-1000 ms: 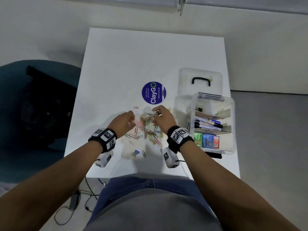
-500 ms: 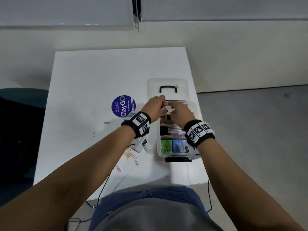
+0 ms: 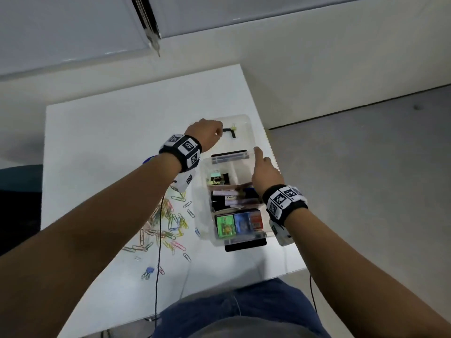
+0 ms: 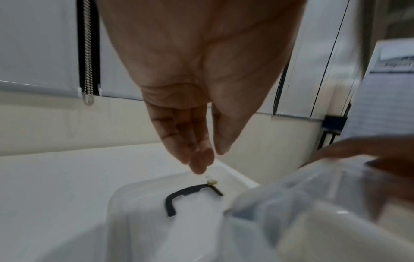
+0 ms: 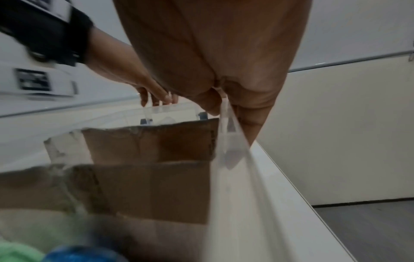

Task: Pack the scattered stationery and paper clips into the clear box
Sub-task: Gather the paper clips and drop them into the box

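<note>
Not much readable text here: the pen labels inside the clear box (image 3: pixel 207 230) are too blurry to make out, and the blue round sticker (image 3: pixel 147 160) on the white table (image 3: pixel 97 147) is mostly hidden behind the left forearm. The box sits near the table's right edge, long axis running away from the person, split by cardboard dividers (image 5: pixel 152 141): green, blue and red packs (image 3: pixel 240 223) in the nearest section, pens (image 3: pixel 229 197) lying crosswise in the middle one, binder clips (image 3: pixel 216 179) at the far end. Its lid (image 3: pixel 240 139) lies flat just beyond it, black handle (image 4: pixel 179 196) up. The left hand (image 3: pixel 205 135) hangs over the lid with fingers relaxed and pointing down, holding nothing. The right hand (image 3: pixel 264 173) pinches the box's right wall, fingers (image 5: pixel 248 122) outside and thumb inside. A heap of coloured paper clips (image 3: pixel 168 225) is spread on the table just left of the box, under the left forearm.
</note>
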The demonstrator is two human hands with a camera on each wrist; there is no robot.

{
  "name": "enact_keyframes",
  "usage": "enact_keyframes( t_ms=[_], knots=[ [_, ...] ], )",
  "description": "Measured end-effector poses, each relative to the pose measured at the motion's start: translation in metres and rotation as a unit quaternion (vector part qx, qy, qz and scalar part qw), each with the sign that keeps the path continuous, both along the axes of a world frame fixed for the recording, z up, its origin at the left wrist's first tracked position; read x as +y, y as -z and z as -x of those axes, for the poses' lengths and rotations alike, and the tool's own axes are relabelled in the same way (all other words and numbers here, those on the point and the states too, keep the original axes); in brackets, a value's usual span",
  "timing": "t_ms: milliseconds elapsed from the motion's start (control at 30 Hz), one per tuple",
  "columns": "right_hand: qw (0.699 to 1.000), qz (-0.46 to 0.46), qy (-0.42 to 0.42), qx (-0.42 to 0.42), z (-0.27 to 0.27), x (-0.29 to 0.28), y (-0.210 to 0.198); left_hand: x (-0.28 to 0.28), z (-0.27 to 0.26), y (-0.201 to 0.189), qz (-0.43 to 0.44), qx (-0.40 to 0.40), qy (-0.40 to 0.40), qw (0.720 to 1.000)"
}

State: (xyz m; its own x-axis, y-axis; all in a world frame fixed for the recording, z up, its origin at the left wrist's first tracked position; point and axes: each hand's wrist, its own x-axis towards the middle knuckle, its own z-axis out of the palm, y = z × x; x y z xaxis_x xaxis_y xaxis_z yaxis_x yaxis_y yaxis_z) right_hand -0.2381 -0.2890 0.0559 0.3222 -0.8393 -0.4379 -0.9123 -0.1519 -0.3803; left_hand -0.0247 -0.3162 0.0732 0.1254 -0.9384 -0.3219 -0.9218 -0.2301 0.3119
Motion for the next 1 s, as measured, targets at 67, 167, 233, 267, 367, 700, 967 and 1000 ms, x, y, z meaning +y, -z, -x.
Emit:
enact_keyframes(
  t_ms=[67, 167, 233, 267, 367, 700, 967, 1000],
  knots=[
    [1.000, 0.007, -0.011, 0.000, 0.002, -0.001, 0.003, -0.027, -0.004, 0.015, -0.042, -0.017, 0.033, 0.998],
    [1.000, 0.018, -0.016, -0.008, 0.003, -0.002, 0.007, -0.061, -0.007, 0.043, -0.098, -0.042, 0.107, 0.989],
    [1.000, 0.017, -0.013, -0.013, 0.004, -0.002, 0.011, -0.082, -0.005, 0.062, -0.105, -0.065, 0.137, 0.983],
    [1.000, 0.017, -0.012, -0.013, 0.003, -0.002, 0.012, -0.089, -0.005, 0.071, -0.104, -0.077, 0.149, 0.980],
    [1.000, 0.023, -0.017, -0.010, 0.003, -0.002, 0.016, -0.103, -0.007, 0.090, -0.088, -0.098, 0.176, 0.976],
    [1.000, 0.014, -0.018, -0.016, 0.004, -0.003, 0.016, -0.104, -0.002, 0.096, -0.054, -0.083, 0.131, 0.986],
    [1.000, -0.001, -0.022, 0.001, 0.002, 0.000, 0.006, -0.043, -0.001, 0.018, 0.031, 0.064, -0.016, 0.997],
    [1.000, -0.006, -0.022, 0.000, 0.002, 0.000, 0.005, -0.028, 0.000, 0.008, 0.036, 0.089, -0.025, 0.995]
  ],
)
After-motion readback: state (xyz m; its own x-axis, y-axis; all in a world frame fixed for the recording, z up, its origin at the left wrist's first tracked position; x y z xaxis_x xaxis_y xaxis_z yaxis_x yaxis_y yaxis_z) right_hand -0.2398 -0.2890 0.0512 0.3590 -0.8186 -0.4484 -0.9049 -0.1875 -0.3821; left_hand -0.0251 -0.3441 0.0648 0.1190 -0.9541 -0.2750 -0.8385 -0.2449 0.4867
